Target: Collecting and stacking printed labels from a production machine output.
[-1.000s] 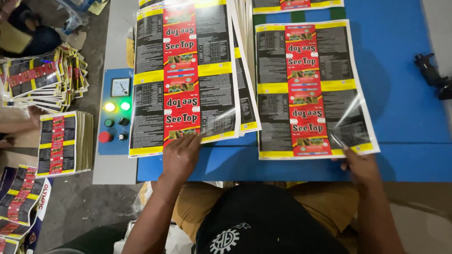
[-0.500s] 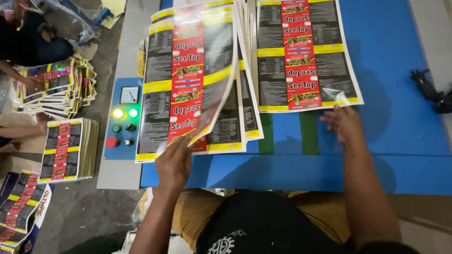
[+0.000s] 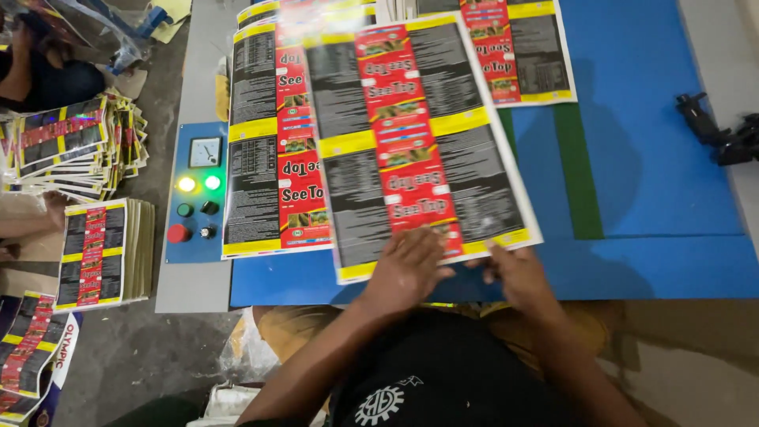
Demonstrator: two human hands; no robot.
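Under both hands (image 3: 462,273), near edge of printed sheet (image 3: 419,142)

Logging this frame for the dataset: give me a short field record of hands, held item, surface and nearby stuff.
left hand: flat on near edge of printed sheet
right hand: fingers at the same near edge
printed sheet: red, black and yellow, angled, overlapping left stack
left stack: same kind of sheets, on blue table
blue table: far sheets at the top
control panel: dial, yellow and green lights lit, red button
floor piles: more sheets, left
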